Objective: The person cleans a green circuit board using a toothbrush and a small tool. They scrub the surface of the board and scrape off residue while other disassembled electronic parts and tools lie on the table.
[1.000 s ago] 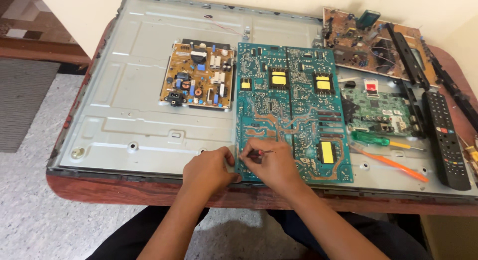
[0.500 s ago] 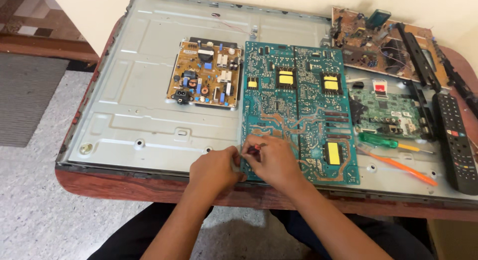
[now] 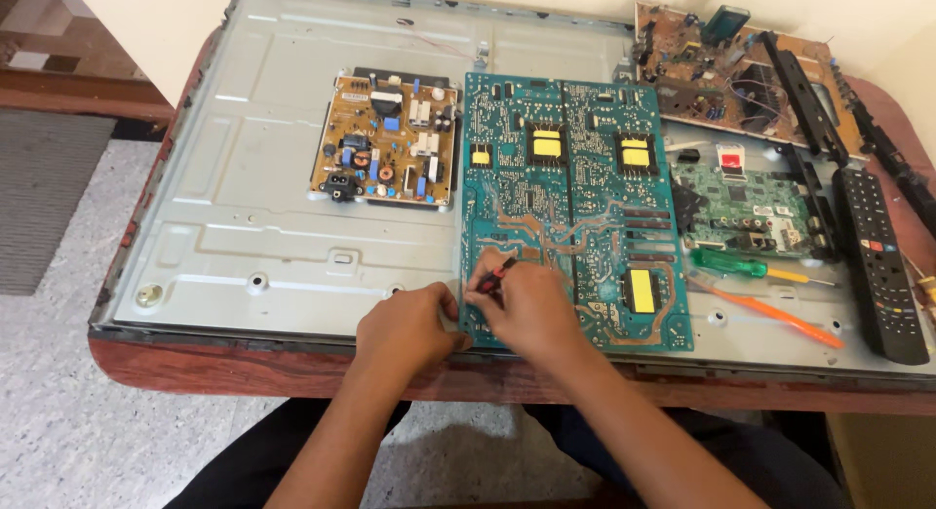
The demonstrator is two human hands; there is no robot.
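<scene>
- The right hand [image 3: 531, 309] has its grip pinched on a small red-and-black tool [image 3: 495, 275], whose tip rests on the near left part of the large teal circuit board [image 3: 570, 207].
- The left hand [image 3: 409, 326] lies just beside the right one, its fingers curled at the board's near left edge; its grip seems pressed to that edge, though I cannot tell whether it pinches anything.
- The teal board lies flat on the grey metal back panel [image 3: 244, 207], solder side up, with yellow patches across its far half and one on its near right.
- Left of it, well clear of both hands, a smaller tan circuit board [image 3: 390, 138] is fixed to the panel.
- Right of the teal board a green circuit board [image 3: 746, 207] sits on the panel, and near it lie a green-handled screwdriver [image 3: 741, 265] and an orange-handled tool [image 3: 770, 312].
- A black remote control [image 3: 879, 260] lies at the right edge, running near to far.
- At the far right a brown circuit board [image 3: 712, 75] rests with a long black bar [image 3: 804, 99] across it.
- The panel covers most of the reddish tabletop [image 3: 244, 368], whose near rim shows under the wrists.
- Both forearms cross that near rim and hide part of it.
</scene>
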